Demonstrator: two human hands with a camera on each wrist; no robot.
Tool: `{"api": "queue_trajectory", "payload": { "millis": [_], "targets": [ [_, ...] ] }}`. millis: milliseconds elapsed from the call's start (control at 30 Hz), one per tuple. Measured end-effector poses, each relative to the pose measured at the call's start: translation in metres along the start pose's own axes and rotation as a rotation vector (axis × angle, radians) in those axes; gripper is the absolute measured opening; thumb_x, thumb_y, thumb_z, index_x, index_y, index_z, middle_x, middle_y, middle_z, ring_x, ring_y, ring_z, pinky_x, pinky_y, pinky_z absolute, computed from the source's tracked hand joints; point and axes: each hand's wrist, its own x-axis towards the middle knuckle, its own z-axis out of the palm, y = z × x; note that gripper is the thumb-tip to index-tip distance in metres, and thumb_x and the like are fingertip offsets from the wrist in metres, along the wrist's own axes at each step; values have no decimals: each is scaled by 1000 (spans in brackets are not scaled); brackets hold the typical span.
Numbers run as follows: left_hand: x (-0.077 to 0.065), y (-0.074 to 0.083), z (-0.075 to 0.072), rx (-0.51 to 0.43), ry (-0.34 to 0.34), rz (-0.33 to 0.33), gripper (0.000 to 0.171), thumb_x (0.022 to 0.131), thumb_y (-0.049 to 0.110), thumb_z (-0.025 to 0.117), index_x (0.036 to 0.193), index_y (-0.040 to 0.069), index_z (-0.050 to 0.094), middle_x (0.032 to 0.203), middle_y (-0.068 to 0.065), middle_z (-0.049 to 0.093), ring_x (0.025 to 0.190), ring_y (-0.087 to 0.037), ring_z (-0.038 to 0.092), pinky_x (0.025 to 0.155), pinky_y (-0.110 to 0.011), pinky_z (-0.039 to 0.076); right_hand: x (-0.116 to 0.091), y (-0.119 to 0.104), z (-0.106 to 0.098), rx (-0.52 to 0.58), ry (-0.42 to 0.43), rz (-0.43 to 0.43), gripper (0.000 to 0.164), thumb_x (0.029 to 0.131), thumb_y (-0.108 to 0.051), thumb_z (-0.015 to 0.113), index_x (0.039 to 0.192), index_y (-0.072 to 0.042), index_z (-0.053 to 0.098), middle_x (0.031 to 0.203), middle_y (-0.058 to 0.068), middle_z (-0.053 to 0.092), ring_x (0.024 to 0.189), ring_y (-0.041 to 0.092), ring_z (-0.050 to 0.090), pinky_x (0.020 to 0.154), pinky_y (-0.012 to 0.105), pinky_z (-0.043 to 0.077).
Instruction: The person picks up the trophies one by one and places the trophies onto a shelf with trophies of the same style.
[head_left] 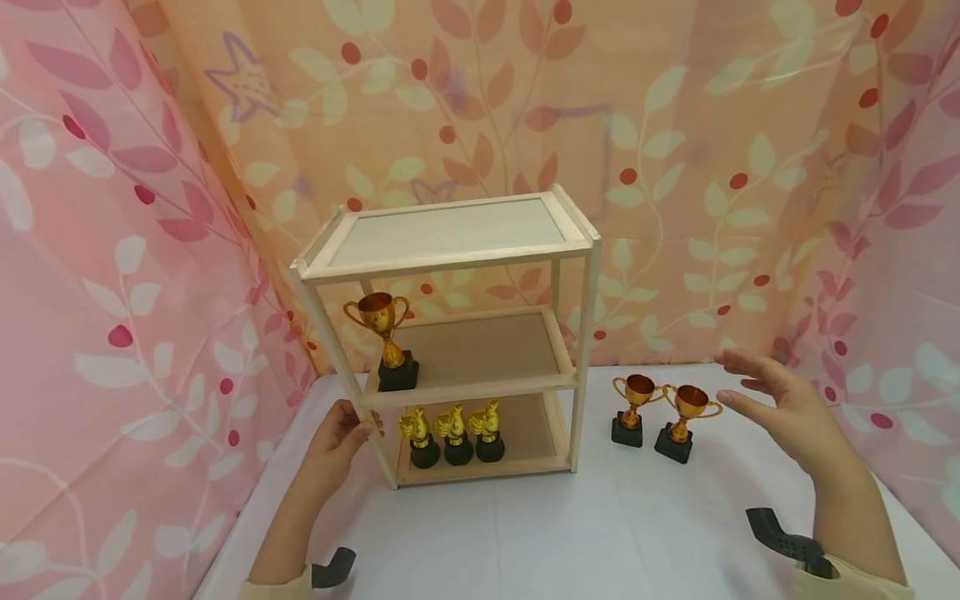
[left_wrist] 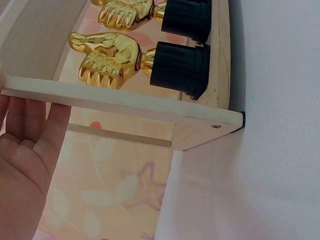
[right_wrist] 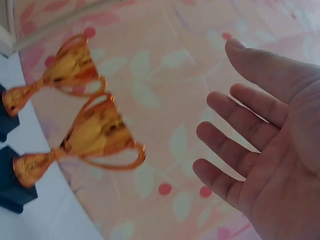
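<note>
My left hand (head_left: 337,442) grips the left front post of a pale wooden shelf rack (head_left: 472,392), its fingers (left_wrist: 35,120) wrapped behind the post. Three gold thumbs-up trophies (head_left: 453,429) on black bases stand in a row on the bottom shelf. A gold trophy cup (head_left: 378,317) with two handles and a black base stands at the left of the middle shelf. Right of the rack, two more trophy cups, a left one (head_left: 636,400) and a right one (head_left: 686,408), stand on the table. Fingers spread, my right hand (head_left: 787,412) hovers just right of them, holding nothing.
The rack's top shelf (head_left: 457,233) has a grey panel in a wooden frame. A white cloth (head_left: 525,533) covers the table. Floral curtains (head_left: 480,100) hang behind and on both sides. Black wrist mounts, left (head_left: 333,568) and right (head_left: 787,542), stick out at the sleeves.
</note>
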Motion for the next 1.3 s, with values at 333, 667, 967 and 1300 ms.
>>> {"api": "queue_trajectory", "payload": {
  "millis": [333, 667, 967, 1300],
  "targets": [
    [0, 2, -1, 23, -17, -9, 22, 105, 4, 53, 120, -7, 42, 110, -9, 57, 105, -19, 67, 95, -19, 54, -2, 45, 6, 84, -90, -4, 64, 93, -14, 76, 149, -7, 47, 133, -22, 52, 118, -7, 48, 89, 4, 38],
    [-1, -2, 0, -22, -28, 12, 21, 105, 1, 52, 119, -8, 40, 110, -7, 57, 103, -7, 66, 95, -19, 54, -5, 78, 17, 65, -208, 85, 66, 95, -25, 74, 152, -10, 45, 138, -19, 51, 119, -5, 47, 89, 9, 43],
    [0, 1, 1, -13, -21, -2, 21, 105, 2, 53, 119, -7, 41, 110, -6, 57, 103, -7, 66, 95, -20, 54, -4, 99, 33, 94, -278, 166, 74, 96, -26, 73, 156, -4, 35, 151, 27, 45, 126, 11, 52, 95, 27, 52],
    [0, 3, -1, 30, -1, -46, 23, 106, 7, 54, 120, -6, 42, 112, -14, 56, 106, -20, 67, 95, -20, 54, -5, 109, 52, 186, -352, 241, 69, 96, -21, 72, 151, 3, 37, 144, 35, 49, 128, 57, 51, 98, 67, 49]
  ]
}}
